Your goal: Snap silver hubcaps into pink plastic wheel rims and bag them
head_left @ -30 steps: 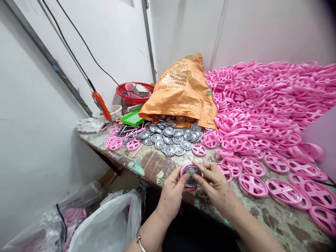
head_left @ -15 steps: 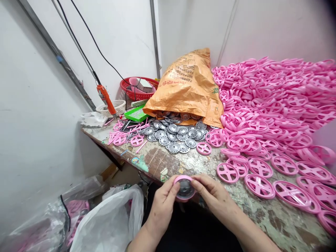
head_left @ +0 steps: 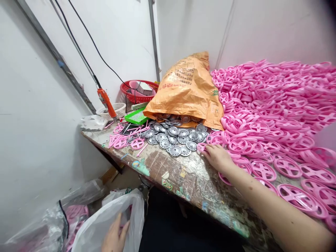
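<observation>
The right hand (head_left: 219, 158) has its fingertips at the near edge of a small pink wheel (head_left: 201, 147); whether they have closed on it, I cannot tell. The left hand (head_left: 113, 238) is low in the mouth of the white bag (head_left: 90, 229), fingers parted; a bit of pink shows by them, and I cannot tell if it is gripped.

The wheel lies on the bench (head_left: 154, 162), just beside the grey discs (head_left: 174, 151). The step in hand looks like picking up one wheel while the other hand is at the bag. Lifting it calls for a light pinch on the rim, clear of the discs and the wheels close by.

The wheel is glossy, apparently moulded plastic, with crossed spokes and open gaps. The discs are round and shiny, with ringed faces and a small centre mark, spilling from a creased orange sack (head_left: 183, 92). The bag is thin, cloudy and soft-folded. The bench top is brown and worn, scuffed and patched with peeling colour.
</observation>
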{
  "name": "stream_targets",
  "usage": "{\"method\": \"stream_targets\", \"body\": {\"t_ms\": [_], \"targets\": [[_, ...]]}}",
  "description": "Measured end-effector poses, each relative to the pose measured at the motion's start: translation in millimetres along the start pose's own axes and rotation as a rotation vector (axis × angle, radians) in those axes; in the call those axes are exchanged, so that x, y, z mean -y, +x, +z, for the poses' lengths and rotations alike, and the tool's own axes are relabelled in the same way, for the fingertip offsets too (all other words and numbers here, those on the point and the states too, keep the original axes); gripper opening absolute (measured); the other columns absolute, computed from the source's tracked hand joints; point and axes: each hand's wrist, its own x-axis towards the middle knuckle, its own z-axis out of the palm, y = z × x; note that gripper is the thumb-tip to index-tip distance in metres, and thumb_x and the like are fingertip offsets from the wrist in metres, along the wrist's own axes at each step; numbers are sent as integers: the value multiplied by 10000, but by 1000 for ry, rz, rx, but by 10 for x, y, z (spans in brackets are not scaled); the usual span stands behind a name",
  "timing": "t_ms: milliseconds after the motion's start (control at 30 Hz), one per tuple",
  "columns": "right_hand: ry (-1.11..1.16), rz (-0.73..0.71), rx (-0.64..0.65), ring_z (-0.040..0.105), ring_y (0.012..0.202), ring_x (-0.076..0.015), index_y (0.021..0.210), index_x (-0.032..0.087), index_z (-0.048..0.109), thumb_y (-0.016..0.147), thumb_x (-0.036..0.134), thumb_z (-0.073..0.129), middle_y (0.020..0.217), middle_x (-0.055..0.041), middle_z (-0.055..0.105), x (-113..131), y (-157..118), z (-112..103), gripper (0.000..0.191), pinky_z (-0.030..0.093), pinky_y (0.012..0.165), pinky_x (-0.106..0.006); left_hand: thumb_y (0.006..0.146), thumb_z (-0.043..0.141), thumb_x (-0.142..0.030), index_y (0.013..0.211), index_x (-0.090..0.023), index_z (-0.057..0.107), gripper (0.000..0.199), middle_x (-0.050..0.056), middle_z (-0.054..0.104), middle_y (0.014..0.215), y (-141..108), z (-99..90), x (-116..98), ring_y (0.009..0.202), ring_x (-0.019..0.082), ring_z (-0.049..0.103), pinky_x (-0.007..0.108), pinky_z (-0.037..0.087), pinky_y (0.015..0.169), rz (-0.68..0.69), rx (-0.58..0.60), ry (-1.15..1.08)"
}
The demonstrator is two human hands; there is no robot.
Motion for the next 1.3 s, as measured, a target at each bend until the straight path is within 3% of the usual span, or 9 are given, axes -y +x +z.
{"method": "stream_targets", "body": {"t_ms": [133, 233, 367, 567, 733, 900, 1033, 1167, 1300], "targets": [[123, 38, 53, 607, 682, -214, 792, 153, 620, 935, 395, 207, 711, -102, 653, 305, -150, -209, 500, 458, 632, -321, 782, 517, -494, 1132, -188, 592, 471, 101, 684, 1090, -36, 27, -888, 1018, 300, 632, 420, 559, 809, 28, 138, -617], [487, -47, 285, 587, 605, -165, 774, 196, 622, 931, 473, 208, 681, -38, 647, 686, -483, -337, 522, 452, 537, -265, 783, 592, -444, 1345, -258, 381, 628, 95, 541, 1311, -77, 120, -1633, 1136, 270, 557, 392, 542, 850, 176, 299, -1091], [617, -149, 418, 586, 610, -161, 725, 201, 630, 923, 455, 260, 664, -17, 650, 900, -629, -236, 491, 469, 555, -269, 842, 542, -380, 1243, -194, 509, 443, 111, 599, 1216, -92, 261, -2143, 1030, 253, 608, 363, 566, 770, 83, 539, -1161], [112, -158, 1, 504, 1090, -293, 1080, 98, 602, 810, 242, 482, 1175, -182, 596, 485, 58, 156, 329, 376, 936, -420, 821, 578, -332, 1133, -134, 567, 370, 104, 664, 1047, -65, 273, -2062, 892, 216, 643, 331, 569, 709, -65, 429, -1088], [113, -112, -27, 568, 925, -279, 887, 119, 630, 851, 201, 375, 933, -179, 663, 409, 308, 189, 270, 415, 836, -407, 846, 547, -327, 1139, -130, 563, 354, 116, 658, 1068, -31, 227, -2034, 904, 210, 641, 346, 556, 750, -64, 491, -1147], [249, -64, -11, 581, 653, -186, 807, 189, 574, 920, 308, 294, 713, -58, 641, 696, -131, -101, 324, 454, 603, -294, 840, 563, -327, 1101, -129, 584, 328, 109, 673, 1039, -25, 241, -2133, 902, 208, 644, 344, 548, 775, -37, 476, -1207], [547, -192, 18, 578, 744, -182, 843, 203, 574, 911, 318, 347, 771, -53, 618, 1013, -652, -99, 263, 472, 688, -310, 842, 565, -321, 1133, -165, 587, 331, 86, 666, 1074, -85, 251, -2233, 966, 213, 624, 337, 539, 806, 36, 525, -1281], [710, -55, -15, 550, 771, -180, 1122, 167, 499, 841, 341, 499, 938, -86, 575, 1096, -839, -49, 330, 483, 699, -331, 852, 553, -302, 1139, -189, 603, 313, 66, 649, 1114, -144, 170, -2233, 999, 218, 605, 327, 539, 806, 117, 559, -1252], [941, -34, 296, 572, 814, -173, 1057, 189, 553, 835, 371, 516, 924, -53, 611, 1061, -819, -202, 289, 484, 725, -311, 849, 556, -300, 1144, -227, 613, 309, 31, 649, 1121, -186, 93, -2176, 981, 209, 604, 318, 547, 793, 168, 580, -1207]]}}
